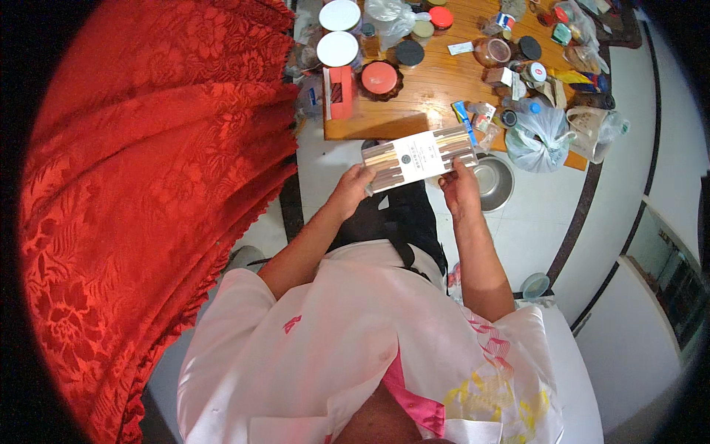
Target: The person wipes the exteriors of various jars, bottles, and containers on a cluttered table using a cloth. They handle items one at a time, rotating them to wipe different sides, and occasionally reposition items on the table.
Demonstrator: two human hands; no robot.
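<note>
Between both hands, a flat clear pack of wooden-toned sticks (420, 157), perhaps chopsticks, is held slightly tilted above my lap. A white paper band bearing writing wraps its middle. My left hand (355, 187) grips the pack's left end, thumb on top. At the lower right edge, my right hand (460, 186) pinches it, with the fingers partly hidden beneath. Just beyond the pack lies the front edge of a wooden table (383, 129).
On the table stand white-lidded tubs (338, 49), a red-lidded jar (380, 77), a red box (339, 93) and a dark-lidded jar (410, 53). A tied plastic bag (538, 139) sits at the right corner. A metal basin (495, 183) is below. A red curtain (166, 139) hangs left.
</note>
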